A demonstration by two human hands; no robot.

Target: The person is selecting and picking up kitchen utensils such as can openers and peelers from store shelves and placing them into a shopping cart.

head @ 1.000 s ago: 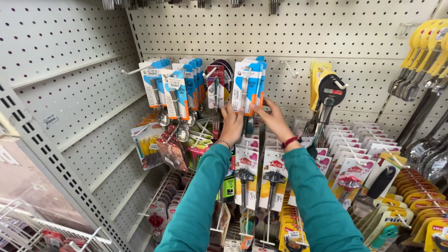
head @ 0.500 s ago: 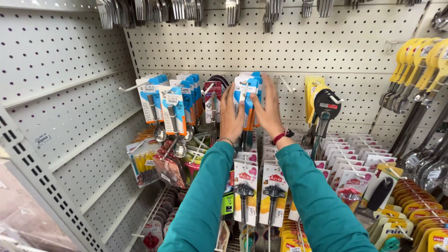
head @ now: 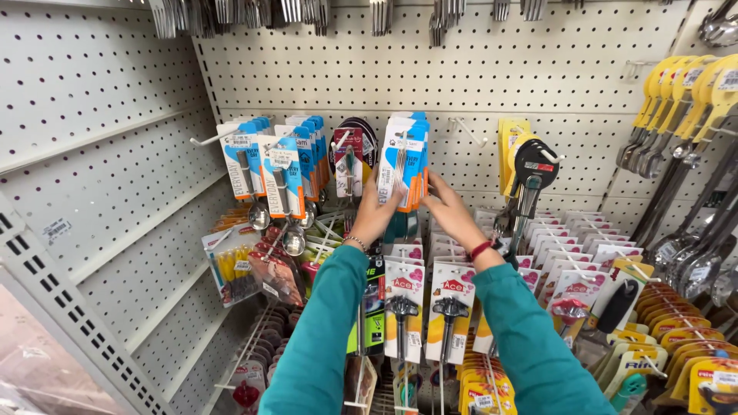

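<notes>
Both hands close on the same bundle of carded utensil packs (head: 405,157), blue and white cards with an orange lower edge that hang from a peg on the white pegboard wall (head: 492,84). The left hand (head: 374,211) grasps the bundle's lower left side, fingers curled up against the front card, a thin bracelet at the wrist. The right hand (head: 452,214) holds the lower right edge, fingers pressed to the side of the cards, with a red band at the wrist. Both arms wear teal sleeves (head: 323,338) that rise from the bottom of the view. Just left of the bundle hangs a dark oval pack with a red card (head: 350,154), and further left two more rows of blue-carded spoons (head: 269,165) sit on their hooks, their metal bowls dangling below. To the right of the bundle an empty hook (head: 469,131) juts from the board, then a yellow card carrying a black can opener (head: 530,173). Below the hands hang white and red cards with black-handled tools (head: 427,296). Yellow-handled utensils (head: 684,100) fill the far right, and metal cutlery (head: 307,11) lines the top edge.
</notes>
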